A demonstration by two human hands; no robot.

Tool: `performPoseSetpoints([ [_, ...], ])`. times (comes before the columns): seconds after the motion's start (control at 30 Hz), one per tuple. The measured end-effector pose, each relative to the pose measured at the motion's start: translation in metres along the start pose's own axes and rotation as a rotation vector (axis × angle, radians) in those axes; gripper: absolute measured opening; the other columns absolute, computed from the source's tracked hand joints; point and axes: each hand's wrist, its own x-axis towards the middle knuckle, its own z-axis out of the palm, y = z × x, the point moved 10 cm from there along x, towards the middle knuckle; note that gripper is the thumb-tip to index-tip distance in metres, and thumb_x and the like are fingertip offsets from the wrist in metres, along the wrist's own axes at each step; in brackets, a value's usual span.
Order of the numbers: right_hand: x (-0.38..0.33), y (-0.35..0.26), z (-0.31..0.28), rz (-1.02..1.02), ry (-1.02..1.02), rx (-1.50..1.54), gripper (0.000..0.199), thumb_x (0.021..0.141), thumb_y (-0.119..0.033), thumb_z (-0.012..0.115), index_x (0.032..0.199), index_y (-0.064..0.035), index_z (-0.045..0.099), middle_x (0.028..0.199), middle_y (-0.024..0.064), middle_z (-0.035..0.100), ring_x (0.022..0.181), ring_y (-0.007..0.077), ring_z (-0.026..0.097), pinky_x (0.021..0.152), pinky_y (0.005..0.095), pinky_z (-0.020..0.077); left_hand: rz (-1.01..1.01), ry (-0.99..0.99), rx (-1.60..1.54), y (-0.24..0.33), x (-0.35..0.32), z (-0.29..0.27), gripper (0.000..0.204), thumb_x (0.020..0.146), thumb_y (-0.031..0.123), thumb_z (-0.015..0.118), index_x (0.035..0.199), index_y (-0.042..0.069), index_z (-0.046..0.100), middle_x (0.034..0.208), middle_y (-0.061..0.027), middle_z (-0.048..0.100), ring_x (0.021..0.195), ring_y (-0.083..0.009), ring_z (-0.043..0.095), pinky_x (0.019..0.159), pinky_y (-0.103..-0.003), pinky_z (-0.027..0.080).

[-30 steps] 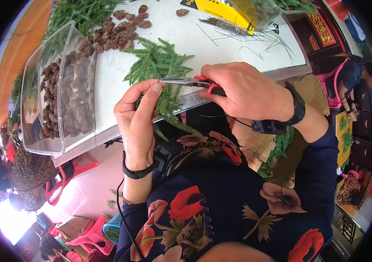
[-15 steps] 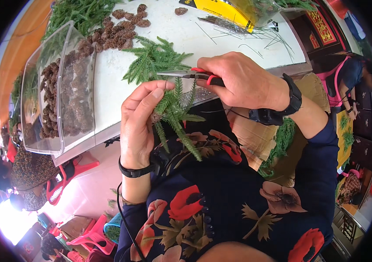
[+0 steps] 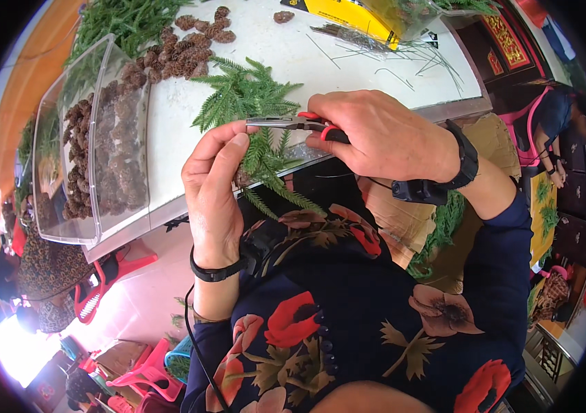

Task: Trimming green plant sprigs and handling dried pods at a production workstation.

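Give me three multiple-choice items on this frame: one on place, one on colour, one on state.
1. Where does the clear plastic bin of pine cones sit?
A. on the table's left part
B. on the person's lap
C. on the floor

2. What colour are the grips of the pliers?
A. blue
B. red
C. green

3. What is the left hand doing?
A. resting flat on the table
B. hanging empty
C. holding a green sprig by the table edge

Answers:
1 A, the bin stands on the white table, left of both hands.
2 B, red shows beside the right hand that grips them.
3 C, its fingers close round the sprig's stem end, with the plier tips just above.
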Motion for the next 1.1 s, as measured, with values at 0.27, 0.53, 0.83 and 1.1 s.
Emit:
performPoseSetpoints([
  [0.27, 0.0, 0.002, 0.0, 0.011, 0.026, -0.006, 0.025, 0.086, -0.019, 0.063, 0.09, 0.0032, 0.052, 0.078, 0.0209, 0.058, 0.076, 0.0413, 0.056, 0.065, 0.0454, 0.0437, 0.039, 0.055, 0.058, 0.006, -0.001, 0.001, 0.017, 0.09, 0.005, 0.059, 0.104, -0.001, 0.066, 0.093, -0.0002, 0.066, 0.08, -0.0033, 0.05, 0.074, -0.017, 0.037],
  [0.53, 0.0, 0.002, 0.0, 0.057, -0.008, 0.006, 0.022, 0.085, -0.018, 0.063, 0.086, 0.002, 0.054, 0.068, 0.0192, 0.059, 0.067, 0.0419, 0.057, 0.06, 0.046, 0.0436, 0.008, -0.029, 0.175, 0.005, -0.002, 0.01, 0.015, 0.09, 0.006, 0.059, 0.102, 0.0, 0.067, 0.087, 0.0048, 0.063, 0.068, -0.0001, 0.044, 0.061, -0.015, 0.033],
  [0.83, -0.002, 0.005, -0.005, 0.157, -0.036, -0.237, 0.021, 0.085, -0.018, 0.064, 0.085, 0.0006, 0.054, 0.067, 0.0183, 0.059, 0.066, 0.0413, 0.058, 0.06, 0.046, 0.0442, 0.269, 0.083, 0.657, 0.02, -0.006, 0.014, 0.015, 0.088, 0.003, 0.06, 0.1, -0.001, 0.067, 0.082, 0.0046, 0.062, 0.064, 0.0002, 0.043, 0.058, -0.015, 0.033],
  [1.1, -0.005, 0.007, -0.005, 0.11, 0.041, -0.051, 0.025, 0.085, -0.021, 0.064, 0.086, 0.0015, 0.053, 0.07, 0.0202, 0.059, 0.072, 0.0412, 0.058, 0.062, 0.0465, 0.0442, -0.005, 0.041, 0.078, 0.0, 0.001, 0.005, 0.017, 0.087, 0.002, 0.061, 0.102, 0.0, 0.068, 0.086, 0.0027, 0.065, 0.063, 0.0002, 0.045, 0.057, -0.015, 0.035],
])
